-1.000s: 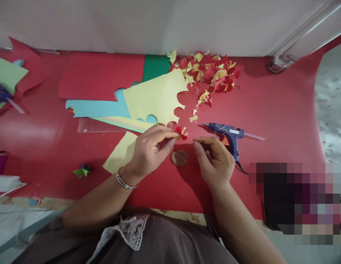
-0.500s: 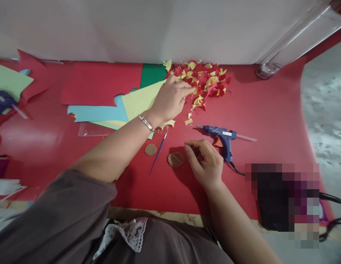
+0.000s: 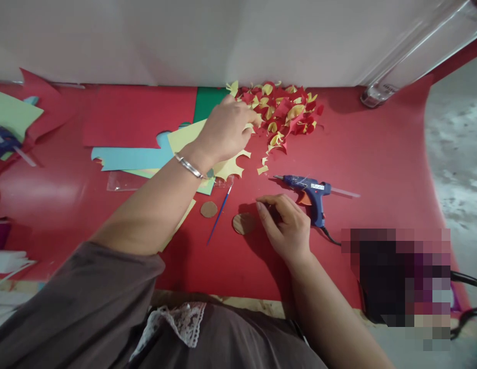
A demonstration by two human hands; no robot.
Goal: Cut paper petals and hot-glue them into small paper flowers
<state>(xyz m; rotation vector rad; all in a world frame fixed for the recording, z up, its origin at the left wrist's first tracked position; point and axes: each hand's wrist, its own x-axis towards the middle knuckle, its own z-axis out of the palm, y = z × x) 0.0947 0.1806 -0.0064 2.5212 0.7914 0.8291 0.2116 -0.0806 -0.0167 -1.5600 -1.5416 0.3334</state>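
Note:
My left hand [image 3: 229, 125], with a silver bracelet at its wrist, reaches over a pale yellow sheet [image 3: 188, 133] to the left edge of a pile of red and yellow paper petals [image 3: 286, 110]. Its thumb and index finger are apart, a bit of yellow showing between them. Closer in, my right hand [image 3: 288, 225] rests with curled fingers, thumb and index tips close together; anything between them is hidden. Just left of it lies a brown disc [image 3: 243, 224]. A smaller brown disc [image 3: 209, 209] and a thin blue paintbrush [image 3: 219, 215] lie farther left.
A blue glue gun [image 3: 313, 192] lies right of centre, its cord running right. Red [image 3: 142, 115], green [image 3: 210, 102] and light blue paper [image 3: 126, 158] lie at the back left. A clear bottle-like object [image 3: 375, 97] stands by the white panel [image 3: 184, 41]. Another glue gun [image 3: 5, 141] is far left.
My left hand has drawn a little left from the petals, its fingers more bent. More of the scalloped yellow paper beneath it shows. My right hand has stayed nearly still.

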